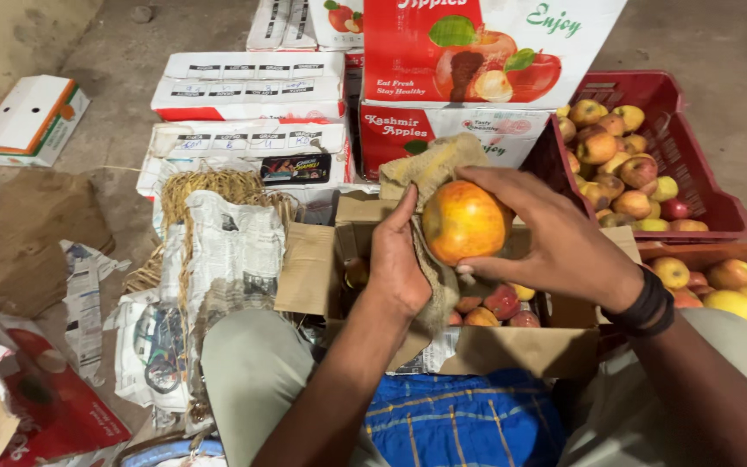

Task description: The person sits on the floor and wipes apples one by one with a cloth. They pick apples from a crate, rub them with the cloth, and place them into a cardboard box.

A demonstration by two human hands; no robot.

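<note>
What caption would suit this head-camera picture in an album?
Right hand holds an apple against the cloth in the left hand, above an open box.

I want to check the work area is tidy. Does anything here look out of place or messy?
Yes. Torn newspaper and loose straw lie scattered on the floor left of the open cardboard box, and a small box lies askew by itself. The apple in the right hand and the cloth in the left hand look ordinary.
</note>
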